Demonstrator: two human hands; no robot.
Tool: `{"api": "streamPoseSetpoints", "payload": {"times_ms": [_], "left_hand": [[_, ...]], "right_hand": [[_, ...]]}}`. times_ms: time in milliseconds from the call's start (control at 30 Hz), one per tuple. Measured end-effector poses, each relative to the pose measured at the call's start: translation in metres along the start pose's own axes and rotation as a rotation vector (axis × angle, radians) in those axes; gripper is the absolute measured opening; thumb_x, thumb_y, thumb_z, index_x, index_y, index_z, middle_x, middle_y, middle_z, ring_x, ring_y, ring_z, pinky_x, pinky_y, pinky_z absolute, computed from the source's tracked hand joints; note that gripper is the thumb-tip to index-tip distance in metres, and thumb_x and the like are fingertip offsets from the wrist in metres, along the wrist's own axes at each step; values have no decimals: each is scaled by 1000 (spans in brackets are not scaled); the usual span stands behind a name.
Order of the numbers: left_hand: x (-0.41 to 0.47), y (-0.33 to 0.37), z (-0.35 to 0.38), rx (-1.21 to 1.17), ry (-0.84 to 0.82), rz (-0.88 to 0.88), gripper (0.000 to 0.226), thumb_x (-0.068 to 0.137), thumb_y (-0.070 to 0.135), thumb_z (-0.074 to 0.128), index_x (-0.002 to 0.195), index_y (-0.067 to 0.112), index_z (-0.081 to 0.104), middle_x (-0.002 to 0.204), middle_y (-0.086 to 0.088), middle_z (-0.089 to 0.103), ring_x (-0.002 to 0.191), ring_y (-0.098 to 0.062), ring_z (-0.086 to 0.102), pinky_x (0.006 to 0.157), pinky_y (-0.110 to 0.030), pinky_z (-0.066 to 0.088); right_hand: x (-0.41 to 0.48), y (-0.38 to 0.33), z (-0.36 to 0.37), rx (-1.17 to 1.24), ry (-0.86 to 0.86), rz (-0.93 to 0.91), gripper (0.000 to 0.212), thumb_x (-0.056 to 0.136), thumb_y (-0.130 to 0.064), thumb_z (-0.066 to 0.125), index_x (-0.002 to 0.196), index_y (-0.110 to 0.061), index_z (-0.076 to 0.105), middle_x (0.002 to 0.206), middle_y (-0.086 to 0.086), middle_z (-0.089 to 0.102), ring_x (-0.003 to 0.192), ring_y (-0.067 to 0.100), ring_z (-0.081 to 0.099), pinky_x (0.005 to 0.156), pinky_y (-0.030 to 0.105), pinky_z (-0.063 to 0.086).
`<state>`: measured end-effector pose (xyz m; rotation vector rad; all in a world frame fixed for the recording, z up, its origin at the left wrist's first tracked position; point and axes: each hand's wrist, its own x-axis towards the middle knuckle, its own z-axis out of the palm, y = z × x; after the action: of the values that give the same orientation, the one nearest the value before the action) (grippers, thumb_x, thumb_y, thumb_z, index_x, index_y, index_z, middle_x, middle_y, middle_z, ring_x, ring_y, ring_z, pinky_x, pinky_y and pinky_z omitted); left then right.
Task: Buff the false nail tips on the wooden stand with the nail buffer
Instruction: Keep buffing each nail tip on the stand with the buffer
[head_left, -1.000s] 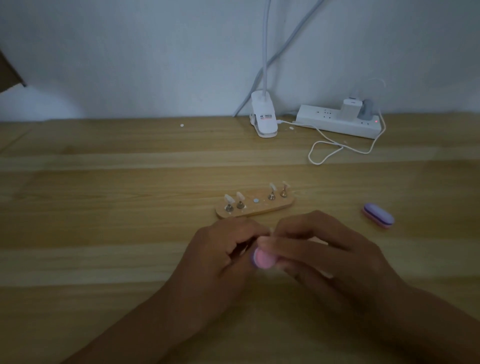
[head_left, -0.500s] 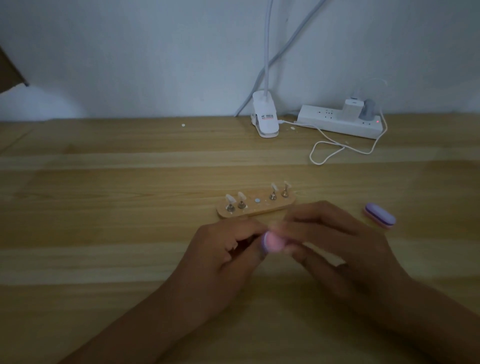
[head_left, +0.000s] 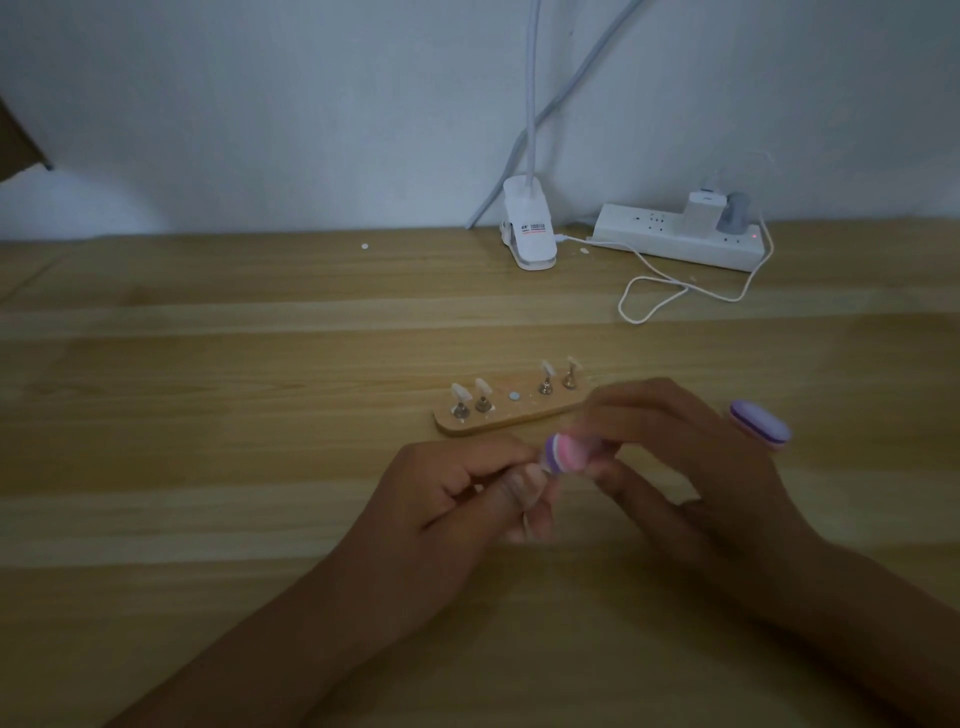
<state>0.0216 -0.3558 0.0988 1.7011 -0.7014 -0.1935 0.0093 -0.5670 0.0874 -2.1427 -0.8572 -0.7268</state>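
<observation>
Right hand (head_left: 675, 457): fingers curled round the buffer (head_left: 566, 454), pinching it at the fingertips, just on the near side of the stand (head_left: 519, 415).

Left hand (head_left: 452, 499): fingers curled, thumb to forefinger, close against the buffer's end. Whether it pinches a tip cannot be told.

Stand: four tips (head_left: 460, 391) upright on pegs, middle spot bare.

Change: both hands have moved up toward the stand since a second ago. The buffer has rolled from its flat pink face to its striped pink-purple edge.

Judgement: a buffing stroke is probably under way on a tip taken off the stand.

Spare buffer (head_left: 761, 423): lies on the table (head_left: 208, 467), right of the stand.

Writing: the lamp clip (head_left: 530, 234) bears a label, its print too small to read. The power strip (head_left: 675, 236) shows nothing legible.
</observation>
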Motion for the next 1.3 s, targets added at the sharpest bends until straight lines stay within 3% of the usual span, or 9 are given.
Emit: {"api": "streamPoseSetpoints", "payload": {"times_ms": [267, 367, 533, 633, 800, 867, 967, 1167, 1300], "left_hand": [[2, 2, -2, -155, -68, -23, 24, 95, 13, 50, 83, 4, 69, 69, -10, 68, 61, -15, 63, 56, -10, 42], [1, 1, -3, -193, -69, -56, 25, 94, 13, 50, 78, 6, 68, 66, -10, 67, 57, -14, 60, 54, -10, 41], [0, 5, -3, -273, -115, -75, 22, 92, 20, 56, 77, 11, 68, 59, -4, 57, 51, -10, 50, 50, -13, 37], [-1, 7, -7, -275, -120, -91, 23, 90, 29, 55, 75, 16, 67, 57, 0, 54, 48, -12, 46, 45, -19, 32], [-1, 6, -5, -294, -153, -147, 22, 87, 30, 57, 73, 16, 66, 56, 1, 51, 45, -15, 44, 42, -28, 27], [-2, 6, -6, -332, -170, -166, 23, 86, 32, 55, 73, 17, 65, 55, 2, 49, 44, -13, 43, 43, -26, 27], [-1, 5, -12, -356, -179, -186, 24, 89, 32, 53, 72, 18, 63, 55, 3, 46, 42, -11, 41, 41, -21, 26], [-1, 3, -11, -447, -281, -249, 23, 88, 31, 55, 71, 17, 63, 53, 5, 42, 39, -9, 40, 39, -21, 23], [-1, 3, -15, -461, -304, -265, 24, 90, 31, 52, 70, 18, 59, 54, 5, 40, 40, -9, 40, 40, -21, 23]], "right_hand": [[-1, -9, 4, -4, 16, -26, 20, 95, -11, 58, 111, -20, 62, 111, -4, 58, 102, 5, 57, 93, 13, 41], [1, -5, 1, -34, 52, 36, 20, 94, -12, 57, 112, -20, 60, 109, -1, 60, 97, 6, 58, 91, 13, 41], [-6, -15, 6, -104, 43, -91, 14, 100, -12, 56, 111, -15, 64, 113, 1, 60, 107, 5, 58, 98, 14, 39], [1, -9, -1, -243, 101, -18, 14, 95, -5, 59, 102, -12, 69, 105, 3, 63, 100, -1, 54, 98, 5, 29], [-5, -24, 6, -73, 116, -70, 13, 101, -14, 57, 108, -22, 65, 110, -6, 62, 110, -7, 55, 99, 9, 38], [-8, -20, 5, -93, 72, -71, 15, 103, -15, 55, 111, -15, 67, 111, -4, 62, 108, -1, 58, 97, 12, 42], [2, -11, -3, -264, 79, 15, 18, 97, -10, 56, 106, -8, 70, 109, 5, 62, 102, -2, 52, 97, 7, 33], [-9, -24, 5, -195, 21, -113, 22, 105, -18, 51, 125, -16, 58, 120, 0, 57, 106, 13, 60, 94, 21, 46], [3, -12, -6, -292, 92, -25, 21, 98, -11, 55, 114, -10, 68, 110, 5, 62, 107, 9, 57, 101, 9, 32]]}}
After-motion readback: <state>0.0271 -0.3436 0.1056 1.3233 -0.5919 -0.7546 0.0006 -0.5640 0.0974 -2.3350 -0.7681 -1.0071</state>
